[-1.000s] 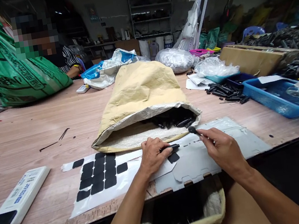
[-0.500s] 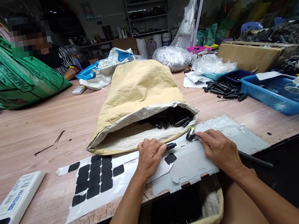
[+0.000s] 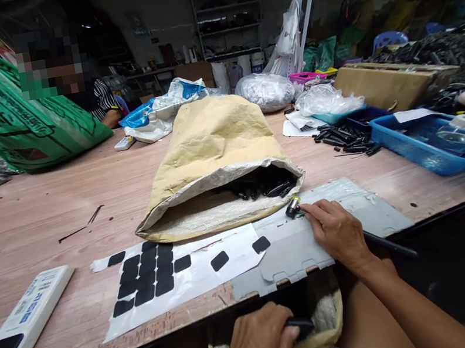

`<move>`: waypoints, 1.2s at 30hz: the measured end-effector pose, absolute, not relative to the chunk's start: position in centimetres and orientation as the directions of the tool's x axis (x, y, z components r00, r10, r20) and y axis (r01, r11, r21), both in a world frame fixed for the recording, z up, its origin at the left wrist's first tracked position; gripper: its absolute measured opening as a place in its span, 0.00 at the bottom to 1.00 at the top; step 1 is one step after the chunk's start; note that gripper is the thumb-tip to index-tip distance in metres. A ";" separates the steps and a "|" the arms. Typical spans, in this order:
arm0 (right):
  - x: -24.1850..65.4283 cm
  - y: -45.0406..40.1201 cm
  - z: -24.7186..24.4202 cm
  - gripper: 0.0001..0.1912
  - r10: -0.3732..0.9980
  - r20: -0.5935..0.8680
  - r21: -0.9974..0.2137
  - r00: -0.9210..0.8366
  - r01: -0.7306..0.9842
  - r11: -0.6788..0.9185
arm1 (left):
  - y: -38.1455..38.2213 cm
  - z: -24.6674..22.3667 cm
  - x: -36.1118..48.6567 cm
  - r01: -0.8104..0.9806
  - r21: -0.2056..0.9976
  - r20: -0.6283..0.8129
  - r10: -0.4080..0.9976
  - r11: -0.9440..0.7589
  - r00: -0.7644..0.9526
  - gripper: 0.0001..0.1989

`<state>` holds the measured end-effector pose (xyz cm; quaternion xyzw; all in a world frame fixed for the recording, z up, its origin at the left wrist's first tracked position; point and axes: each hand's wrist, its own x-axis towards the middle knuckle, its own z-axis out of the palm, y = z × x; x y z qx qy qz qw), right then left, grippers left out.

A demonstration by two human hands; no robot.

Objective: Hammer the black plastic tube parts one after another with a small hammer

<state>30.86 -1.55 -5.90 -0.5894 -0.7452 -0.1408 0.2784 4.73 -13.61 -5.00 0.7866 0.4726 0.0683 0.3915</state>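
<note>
My right hand (image 3: 340,231) is wrapped round the handle of a small hammer (image 3: 293,207), its metal head with a yellow-green face lying over a grey sheet (image 3: 294,252). Below the table edge, my left hand (image 3: 263,335) is closed round a short black tube (image 3: 300,323). That hand is over an open bag (image 3: 337,332) on my lap, whose contents are mostly hidden. A larger tan sack (image 3: 218,141) lies on the table, its mouth towards me, with black tubular pieces (image 3: 261,184) inside. White backing paper (image 3: 206,285) with black rounded-square stickers (image 3: 142,272) lies in front of it.
A white power strip (image 3: 28,315) lies at the left. To the right are loose black pieces (image 3: 345,140), a blue tray (image 3: 429,150) and a cardboard box (image 3: 391,85). A green sack (image 3: 26,113) stands at the far left near another person (image 3: 102,103).
My left hand has moved down off the table to the lap bag with the black tube, uncovering another black sticker. My right hand has stayed on the hammer in nearly the same place.
</note>
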 end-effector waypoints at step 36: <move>31.1 -1.2 -6.3 0.15 0.810 0.568 -0.163 -0.142 0.946 0.280 | 1.5 -0.9 3.1 0.737 0.587 0.144 0.940 -0.334 0.311 0.06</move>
